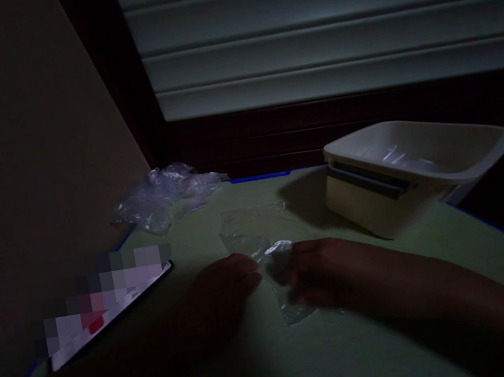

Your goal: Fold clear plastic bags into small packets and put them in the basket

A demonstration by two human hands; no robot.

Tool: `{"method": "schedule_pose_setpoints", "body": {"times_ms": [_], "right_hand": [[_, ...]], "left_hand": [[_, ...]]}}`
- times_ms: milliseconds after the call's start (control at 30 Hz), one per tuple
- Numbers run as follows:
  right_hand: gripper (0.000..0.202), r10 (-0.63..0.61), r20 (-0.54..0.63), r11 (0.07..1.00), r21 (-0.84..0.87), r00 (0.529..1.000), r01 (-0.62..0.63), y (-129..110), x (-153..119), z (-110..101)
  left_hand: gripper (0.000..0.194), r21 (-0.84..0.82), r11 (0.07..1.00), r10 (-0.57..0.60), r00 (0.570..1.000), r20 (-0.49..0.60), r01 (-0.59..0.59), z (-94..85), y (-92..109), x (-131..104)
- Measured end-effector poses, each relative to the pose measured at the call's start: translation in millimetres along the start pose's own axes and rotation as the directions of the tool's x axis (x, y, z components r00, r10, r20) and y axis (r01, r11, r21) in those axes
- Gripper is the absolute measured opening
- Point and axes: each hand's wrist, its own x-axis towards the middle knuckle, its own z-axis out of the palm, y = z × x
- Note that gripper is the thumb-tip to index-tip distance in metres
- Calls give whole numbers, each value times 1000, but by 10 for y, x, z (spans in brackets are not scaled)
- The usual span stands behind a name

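A thin clear plastic bag [250, 224] lies on the green tabletop [270, 364], partly raised and crumpled between my hands. My left hand [233, 281] is closed, thumb and fingers pinched at the bag's left edge. From the right, my right hand [325, 269] curls its fingers over the crumpled part, which catches the light. Behind its fingertips a darker patch shows through the plastic; I cannot make out what it is. The dim light hides detail on both hands.
A cream plastic bin [364, 206] stands tilted at the right edge, clear scraps inside. Crumpled clear plastic bags [166, 192] pile up at the back left. A phone-like device with a lit screen [110, 322] leans on the left. Behind is a slatted shutter [325, 46].
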Motion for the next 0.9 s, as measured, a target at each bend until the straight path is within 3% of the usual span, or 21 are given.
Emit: {"method": "schedule_pose_setpoints", "body": {"times_ms": [100, 400, 633, 900], "right_hand": [[5, -15, 49, 994, 111, 999, 9, -16, -5, 51], [13, -8, -22, 989, 149, 1000, 12, -71, 43, 93], [11, -24, -81, 961, 272, 996, 45, -63, 48, 89], [16, -52, -107, 951, 300, 993, 82, -77, 56, 101]], "left_hand": [[29, -19, 1000, -2, 1000, 5, 3, -8, 2, 3], [26, -246, 969, -10, 999, -49, -2, -24, 64, 26], [12, -185, 980, -66, 996, 54, 75, -43, 74, 63], [18, -131, 991, -8, 998, 70, 17, -40, 40, 70]]}}
